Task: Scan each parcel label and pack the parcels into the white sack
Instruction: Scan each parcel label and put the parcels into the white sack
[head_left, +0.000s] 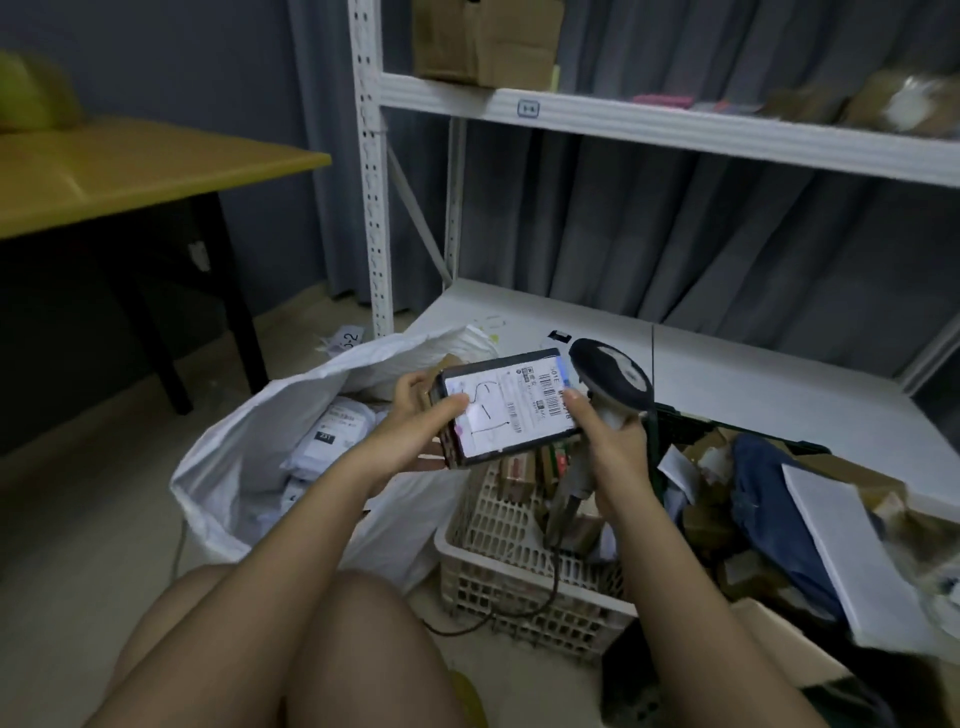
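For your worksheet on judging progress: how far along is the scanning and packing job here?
Done: several parcels already lie in the white sack. In hand: the left hand holds a labelled box, the right hand grips the scanner. Left: more parcels wait in the basket.

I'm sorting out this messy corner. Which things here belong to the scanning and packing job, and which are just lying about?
Job:
- boxed parcel, gripped by left hand
- scanner, held by right hand
- white sack, open, parcels inside
- basket of parcels

Lying about:
- yellow table
- shelf rack
- cardboard box on the shelf
- blue cloth
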